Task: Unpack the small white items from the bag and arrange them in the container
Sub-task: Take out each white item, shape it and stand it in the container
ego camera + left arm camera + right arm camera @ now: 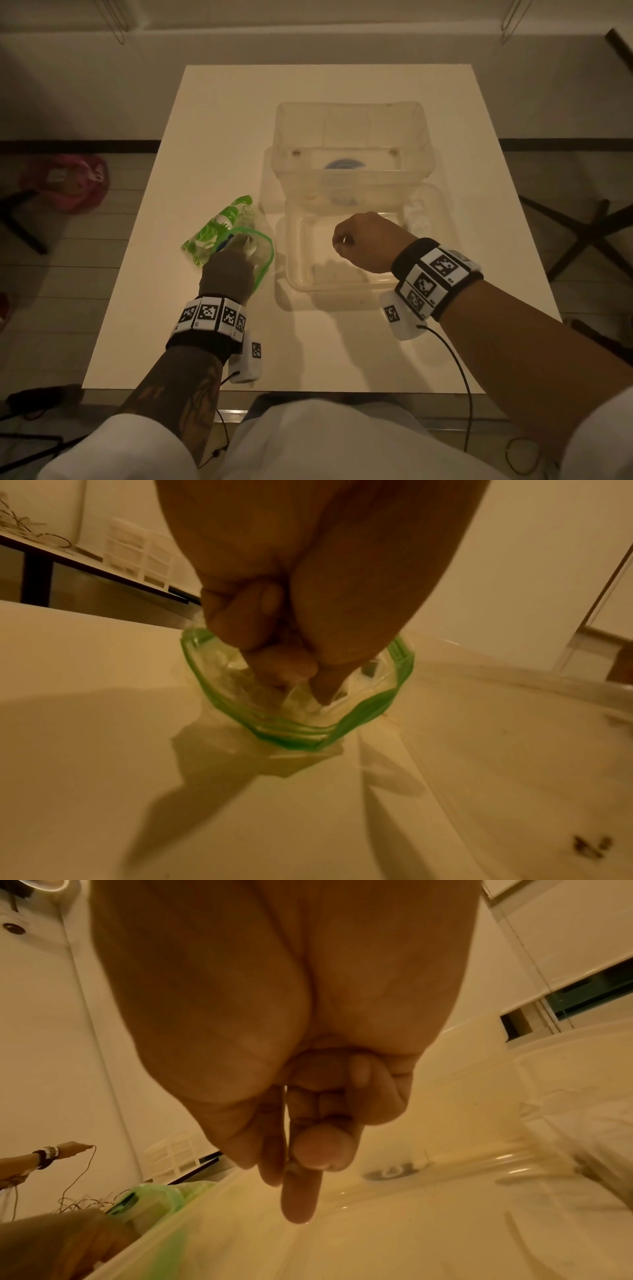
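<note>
A clear zip bag (pixel 219 229) with a green rim (pixel 369 707) and green print lies on the white table (pixel 212 335), left of the containers. My left hand (pixel 245 245) reaches into its open mouth. There the thumb and fingertips (pixel 308 681) close together on a small white item among the pale contents. My right hand (pixel 342 241) hovers over the near clear shallow container (pixel 291 260). Its fingers are curled, and thumb and forefinger (pixel 301 1167) pinch a tiny white item. In the right wrist view the bag (pixel 161 1191) shows at the lower left.
A larger clear bin (pixel 349 126) stands just behind the shallow container, with a blue round thing (pixel 342 165) near its front wall. A clear bottle-like object (pixel 418 212) lies right of the container. A red bag (pixel 68 181) sits on the floor at left.
</note>
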The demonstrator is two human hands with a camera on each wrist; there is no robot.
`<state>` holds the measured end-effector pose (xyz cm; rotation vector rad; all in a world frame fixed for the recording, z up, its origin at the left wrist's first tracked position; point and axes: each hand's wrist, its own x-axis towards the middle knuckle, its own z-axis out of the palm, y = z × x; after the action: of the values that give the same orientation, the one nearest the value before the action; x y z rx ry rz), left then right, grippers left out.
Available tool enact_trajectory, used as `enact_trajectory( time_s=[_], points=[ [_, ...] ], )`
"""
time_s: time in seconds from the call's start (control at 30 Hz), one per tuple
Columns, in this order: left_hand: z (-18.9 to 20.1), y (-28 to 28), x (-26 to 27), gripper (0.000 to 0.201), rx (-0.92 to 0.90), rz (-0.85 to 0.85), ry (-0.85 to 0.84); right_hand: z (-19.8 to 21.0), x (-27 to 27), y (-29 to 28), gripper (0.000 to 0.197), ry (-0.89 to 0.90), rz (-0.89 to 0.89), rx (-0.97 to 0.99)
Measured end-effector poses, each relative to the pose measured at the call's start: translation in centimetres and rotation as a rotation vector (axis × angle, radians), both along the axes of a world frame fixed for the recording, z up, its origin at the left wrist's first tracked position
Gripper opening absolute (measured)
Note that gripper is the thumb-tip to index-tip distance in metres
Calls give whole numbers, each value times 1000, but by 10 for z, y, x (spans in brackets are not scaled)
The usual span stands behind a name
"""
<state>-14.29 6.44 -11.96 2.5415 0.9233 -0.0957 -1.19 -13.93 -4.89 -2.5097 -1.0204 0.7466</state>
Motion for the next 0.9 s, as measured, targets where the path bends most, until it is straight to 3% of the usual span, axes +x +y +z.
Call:
enact_trajectory(
  time_s=[0.6,0.8,0.9],
  points=[
    [35,-3,-14,29,160,-82,-112,4,-3,3,18,5,5,-15],
    [47,-2,-12,63,140,-66,-210,7,-2,3,16,16,-30,10],
    [50,5,-13,45,204,-95,-261,10,-2,1,18,30,-42,42]
  ],
)
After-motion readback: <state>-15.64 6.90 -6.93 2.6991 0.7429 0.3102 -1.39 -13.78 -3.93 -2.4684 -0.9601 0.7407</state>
